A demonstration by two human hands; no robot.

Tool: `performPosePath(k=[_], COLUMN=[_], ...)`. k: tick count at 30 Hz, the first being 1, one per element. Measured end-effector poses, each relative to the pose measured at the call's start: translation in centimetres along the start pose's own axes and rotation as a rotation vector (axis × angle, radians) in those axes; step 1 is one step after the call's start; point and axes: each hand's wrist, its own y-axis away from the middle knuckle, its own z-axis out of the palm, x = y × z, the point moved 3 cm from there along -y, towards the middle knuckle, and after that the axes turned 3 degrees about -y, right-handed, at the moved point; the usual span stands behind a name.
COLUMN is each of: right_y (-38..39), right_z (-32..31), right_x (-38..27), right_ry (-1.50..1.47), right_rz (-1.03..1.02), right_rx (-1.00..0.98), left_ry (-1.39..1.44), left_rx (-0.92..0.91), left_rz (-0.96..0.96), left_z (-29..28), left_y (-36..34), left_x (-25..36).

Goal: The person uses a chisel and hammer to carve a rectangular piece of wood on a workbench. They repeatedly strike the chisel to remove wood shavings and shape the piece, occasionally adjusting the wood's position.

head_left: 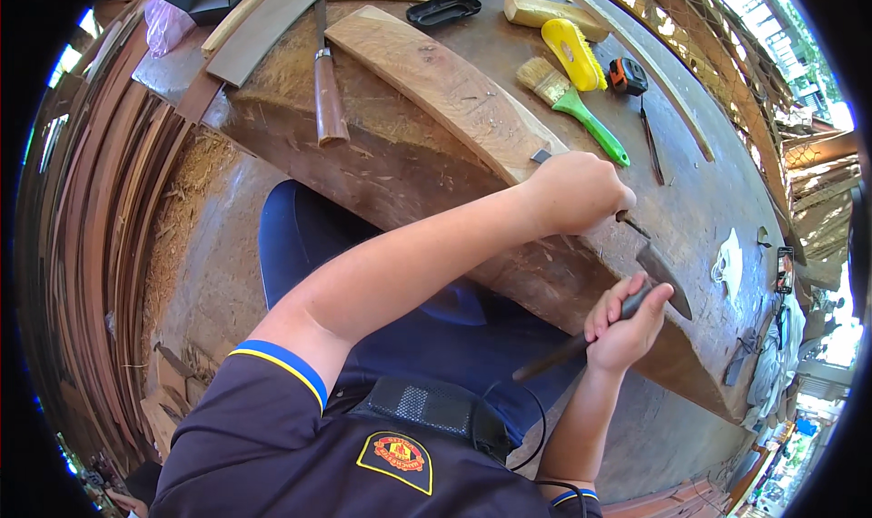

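Note:
My left hand (581, 191) is closed around a chisel, whose flat metal tip (541, 156) shows by the near end of a light wooden plank (454, 91). A thin dark rod (634, 226) sticks out on the hand's other side. In my right hand (627, 323) is a hammer with a dark handle (556, 355) and a long, tapering metal head (665, 284). The head lies close to the rod's end; I cannot tell whether they touch. Fingers hide most of the chisel's grip.
On the bench (300, 137) lie a wood-handled blade (330, 100), a green-handled paintbrush (577, 109), a yellow scrub brush (574, 55), an orange-and-black tape measure (628, 76), a wood block (556, 15) and a black tray (444, 9). Long boards (100, 246) are stacked at left.

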Motion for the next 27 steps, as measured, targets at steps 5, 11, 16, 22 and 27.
performPosePath(k=[5,11,16,22,27], right_y=[-0.3,-0.8,-0.8,-0.5,-1.2], right_z=[-0.3,0.1,2.4,1.2,1.7], right_x=[-0.9,-1.5,0.3,-0.9,-0.5], right_ry=[-0.200,-0.112,0.055,-0.087,0.016], right_rz=[-0.199,-0.127,0.033,-0.160,-0.053], right_rx=[0.126,0.136,-0.020,0.090,0.013], left_ry=[0.042,0.051,0.017,0.025,0.009], left_rx=[-0.004,0.046,-0.018,0.047,0.021], left_rz=[0.014,0.024,-0.042,0.022,-0.053], left_z=[-0.3,-1.4,-1.3,-1.3,-2.2], left_y=[0.1,0.5,0.3,0.5,0.6], left_x=[-0.1,-0.9,-1.6,-1.4,-2.2])
